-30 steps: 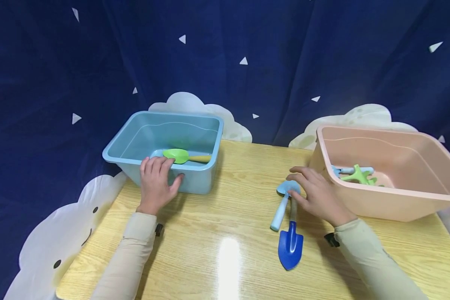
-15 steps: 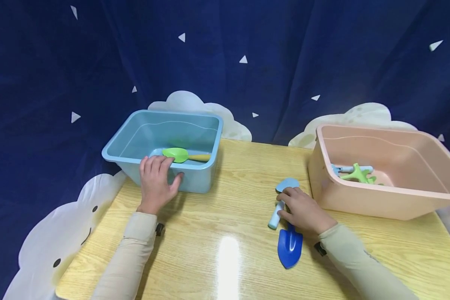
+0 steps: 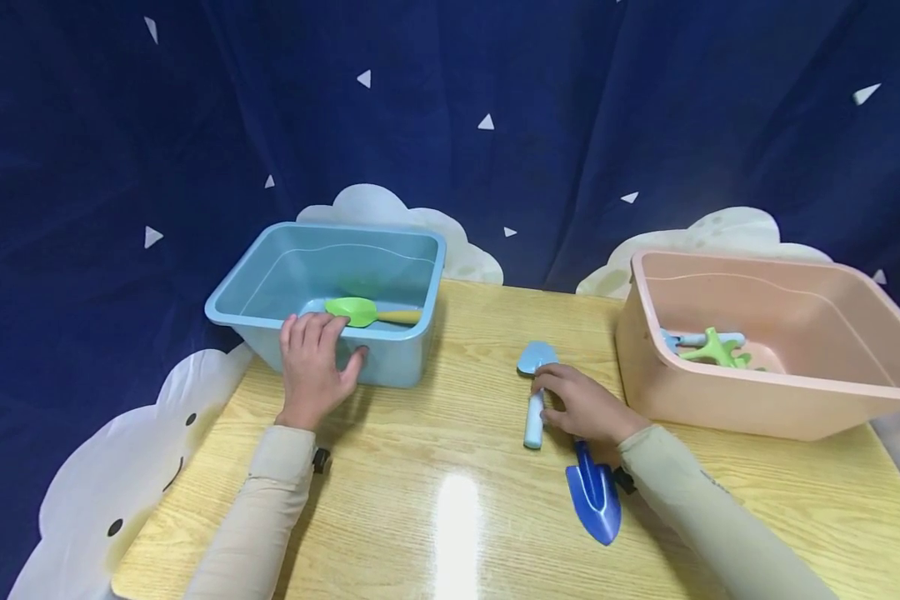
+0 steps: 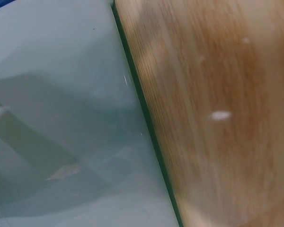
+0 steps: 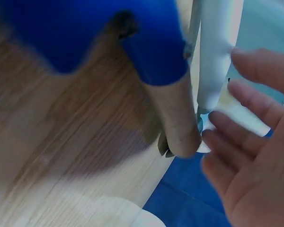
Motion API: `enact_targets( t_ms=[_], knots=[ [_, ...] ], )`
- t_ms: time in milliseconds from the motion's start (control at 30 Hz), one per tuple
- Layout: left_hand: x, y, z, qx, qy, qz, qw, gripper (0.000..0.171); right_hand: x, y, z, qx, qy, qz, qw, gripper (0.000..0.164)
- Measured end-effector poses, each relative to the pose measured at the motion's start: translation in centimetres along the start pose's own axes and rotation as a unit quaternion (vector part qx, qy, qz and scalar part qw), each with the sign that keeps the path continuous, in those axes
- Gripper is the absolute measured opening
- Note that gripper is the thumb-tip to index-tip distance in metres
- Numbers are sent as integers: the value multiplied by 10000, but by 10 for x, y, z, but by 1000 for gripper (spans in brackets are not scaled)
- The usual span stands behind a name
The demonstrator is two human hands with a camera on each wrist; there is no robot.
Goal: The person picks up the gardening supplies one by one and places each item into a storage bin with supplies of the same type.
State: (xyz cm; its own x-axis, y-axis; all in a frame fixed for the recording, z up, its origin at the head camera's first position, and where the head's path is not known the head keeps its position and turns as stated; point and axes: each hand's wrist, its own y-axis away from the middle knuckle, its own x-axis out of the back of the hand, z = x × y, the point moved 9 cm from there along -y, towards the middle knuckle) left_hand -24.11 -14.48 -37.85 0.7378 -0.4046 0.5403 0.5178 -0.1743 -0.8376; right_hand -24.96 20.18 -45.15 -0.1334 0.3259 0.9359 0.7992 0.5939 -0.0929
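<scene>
A light-blue hand trowel point(image 3: 534, 421) lies left of my right hand point(image 3: 585, 407), which pinches it around the neck and upper handle. In the right wrist view, the thumb touches its pale handle point(image 5: 220, 47) from one side. A dark-blue trowel point(image 3: 596, 496) is just below that hand, its wooden handle point(image 5: 175, 116) mostly hidden by the hand in the head view. My left hand point(image 3: 313, 362) grips the near rim of the blue bin point(image 3: 393, 358), fingers over the edge and thumb outside. A green scoop point(image 3: 356, 312) with a yellow handle lies inside that bin.
At the right stands a pink bin point(image 3: 765, 404) holding a green fork-like tool point(image 3: 716, 348) and a light-blue tool point(image 3: 701, 340). Both bins stand on a wooden table point(image 3: 390, 500). A dark-blue curtain point(image 3: 540, 167) with white shapes hangs behind.
My right hand has come left and down onto the light-blue trowel and shifted it left, more upright in view. The dark-blue trowel has turned, its tip moving right. My left hand has stayed put.
</scene>
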Motion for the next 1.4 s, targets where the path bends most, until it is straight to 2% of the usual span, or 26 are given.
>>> enact_targets(
  t_ms=[200,333,400,567,700,833,933,1067,1267,1400],
  knots=[
    [1,0,-1,14,24,18,10000,50,1,2,0,-600,551,11,9967,51],
    [2,0,-1,11,24,71,10000,50,-1,-3,-9,-524,982,70,9938,59],
    [2,0,-2,20,41,64,10000,50,-3,-9,-12,-416,1004,37,9941,60],
    [2,2,-4,77,55,16,10000,49,-12,-29,-12,-479,328,-495,9971,59],
    [2,3,-5,75,45,26,10000,49,-18,-44,-7,-698,-333,-841,9934,59],
    [3,3,-5,46,46,106,9999,49,-21,-54,1,-905,-949,-955,9868,59],
    [4,3,-4,27,44,162,9999,48,-21,-58,9,-1047,-1302,-872,9821,57],
    [3,3,-3,4,43,167,9999,48,-21,-62,15,-1069,-1397,-878,9805,57],
    [1,2,-2,40,73,169,9998,47,-31,-63,17,-1048,-1625,-1482,9699,74],
    [-1,1,-1,37,92,152,9998,48,-34,-60,23,-1127,-1696,-1621,9655,84]
  ],
)
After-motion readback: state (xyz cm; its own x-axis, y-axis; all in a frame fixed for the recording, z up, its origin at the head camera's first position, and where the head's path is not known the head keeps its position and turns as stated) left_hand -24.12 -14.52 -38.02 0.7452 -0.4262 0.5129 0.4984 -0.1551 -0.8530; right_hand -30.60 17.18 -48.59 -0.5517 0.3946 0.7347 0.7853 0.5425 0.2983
